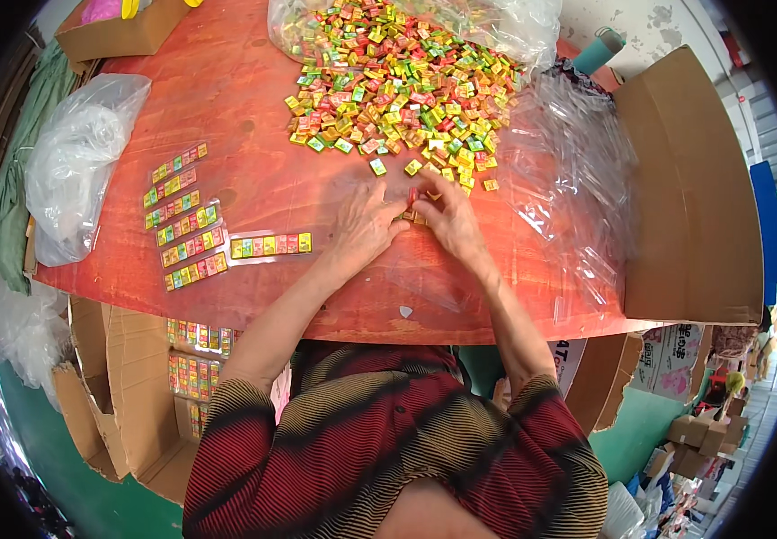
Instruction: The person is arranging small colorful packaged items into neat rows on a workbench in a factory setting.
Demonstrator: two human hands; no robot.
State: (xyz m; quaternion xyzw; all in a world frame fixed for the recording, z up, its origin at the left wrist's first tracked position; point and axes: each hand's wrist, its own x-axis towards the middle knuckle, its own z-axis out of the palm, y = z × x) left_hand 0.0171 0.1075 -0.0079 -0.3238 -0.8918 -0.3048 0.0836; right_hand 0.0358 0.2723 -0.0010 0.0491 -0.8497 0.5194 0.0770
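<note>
In front of the big pile of small coloured boxes (pixel 397 81), my two hands meet over the red table. Bent fingers of my right hand (pixel 449 220) pinch a small red box (pixel 412 195). My left hand (pixel 366 223) is closed in from the other side, its thumb and fingertips against a few small orange boxes (pixel 418 217); its fingers partly hide them. To the left lies a filled strip (pixel 271 245), small boxes side by side in a clear tray. Several more filled strips (pixel 192 246) are lined up beyond it, near the table's left side.
Clear plastic trays (pixel 577 189) are heaped at right, beside a tall cardboard box (pixel 689 193). A clear bag (pixel 87 162) sits on the left edge. Below the table's left front, an open carton (pixel 141 386) holds more filled strips. A teal bottle (pixel 599 51) stands at the back right.
</note>
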